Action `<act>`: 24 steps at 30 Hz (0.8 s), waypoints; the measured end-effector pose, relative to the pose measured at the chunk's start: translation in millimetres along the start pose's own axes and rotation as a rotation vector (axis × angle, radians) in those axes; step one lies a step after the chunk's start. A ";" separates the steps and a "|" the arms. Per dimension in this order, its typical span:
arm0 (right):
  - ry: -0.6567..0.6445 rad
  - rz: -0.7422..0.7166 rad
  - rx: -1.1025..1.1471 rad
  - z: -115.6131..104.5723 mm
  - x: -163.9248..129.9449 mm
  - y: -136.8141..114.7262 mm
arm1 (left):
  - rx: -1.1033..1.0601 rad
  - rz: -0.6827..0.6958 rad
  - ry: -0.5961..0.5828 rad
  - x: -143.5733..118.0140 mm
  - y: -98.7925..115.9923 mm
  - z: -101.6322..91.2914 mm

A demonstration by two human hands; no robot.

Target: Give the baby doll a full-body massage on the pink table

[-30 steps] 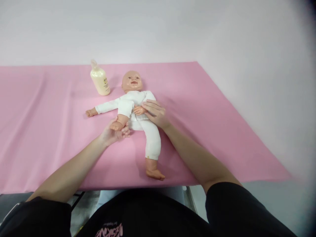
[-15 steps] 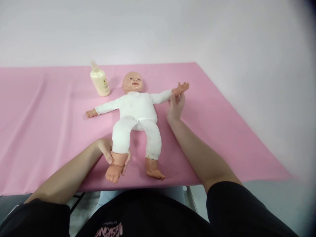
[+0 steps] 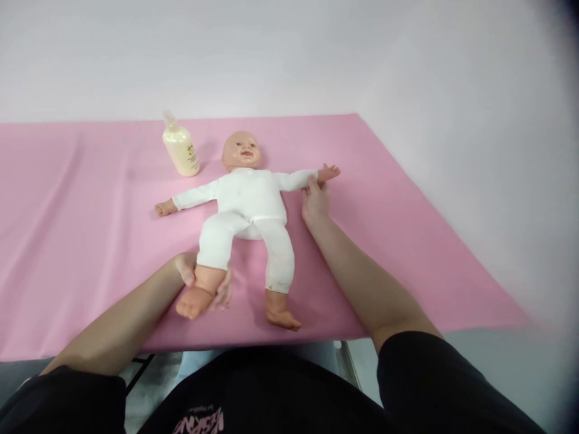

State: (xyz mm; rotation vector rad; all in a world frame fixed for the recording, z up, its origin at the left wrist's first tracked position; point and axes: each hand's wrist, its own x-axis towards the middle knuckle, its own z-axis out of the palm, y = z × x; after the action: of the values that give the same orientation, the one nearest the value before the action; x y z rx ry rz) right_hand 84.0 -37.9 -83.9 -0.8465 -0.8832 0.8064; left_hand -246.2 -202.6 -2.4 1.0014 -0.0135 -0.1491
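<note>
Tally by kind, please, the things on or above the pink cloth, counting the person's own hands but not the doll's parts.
Doll: 1
Bottle: 1
Hands: 2 (left hand, right hand)
Total: 4

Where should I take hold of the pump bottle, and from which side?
Probably around the pump bottle's broad body, below the narrower pump head. Coming from its left seems best: the doll's head is to its right and the doll's outstretched arm lies in front. The left hand would suit, though it holds the doll's ankle.
</note>
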 end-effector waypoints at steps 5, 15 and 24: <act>-0.076 -0.208 -0.149 16.5 -14.3 -25.1 | -0.137 0.362 0.480 -3.1 -9.0 -5.5; -0.477 -0.702 -0.606 44.7 -66.5 -64.7 | -0.449 0.608 0.968 13.5 16.5 8.3; -0.720 -0.727 -0.738 48.3 -65.3 -74.5 | -0.347 0.554 0.901 16.7 5.5 -1.3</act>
State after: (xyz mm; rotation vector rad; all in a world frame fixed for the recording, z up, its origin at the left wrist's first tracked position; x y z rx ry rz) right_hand 32.4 -112.6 -21.4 -0.7579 -2.0564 0.0878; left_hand -228.9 -200.9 0.6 0.6162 0.5369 0.7879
